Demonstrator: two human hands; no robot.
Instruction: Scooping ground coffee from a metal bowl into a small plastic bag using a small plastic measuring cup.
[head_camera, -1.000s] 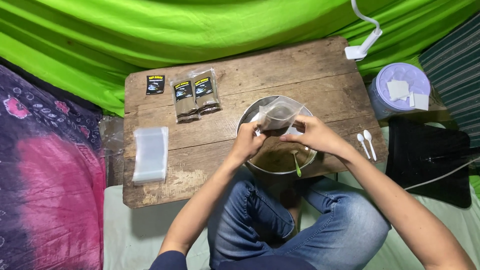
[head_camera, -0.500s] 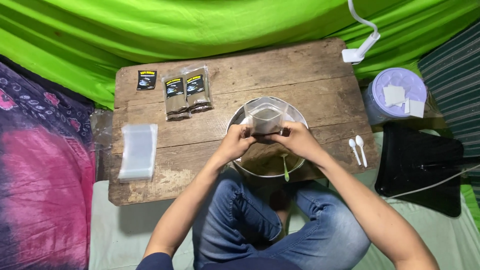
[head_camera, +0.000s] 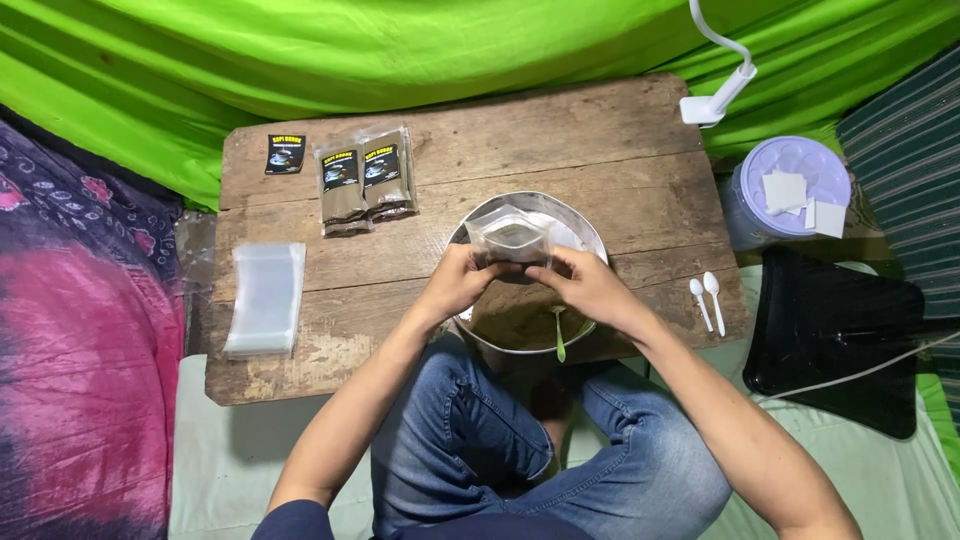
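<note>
Left hand and right hand both pinch a clear pouch over the metal bowl at table centre — fingertips hidden behind the pouch. Green spoon at the bowl's 6 o'clock; filled packets at 10 o'clock — bowl contents unclear.

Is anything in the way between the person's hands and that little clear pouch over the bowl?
Nothing visible. The left hand and right hand already pinch the pouch from either side, above the bowl. The green spoon lies in the bowl nearer the person, clear of the hands.
</note>
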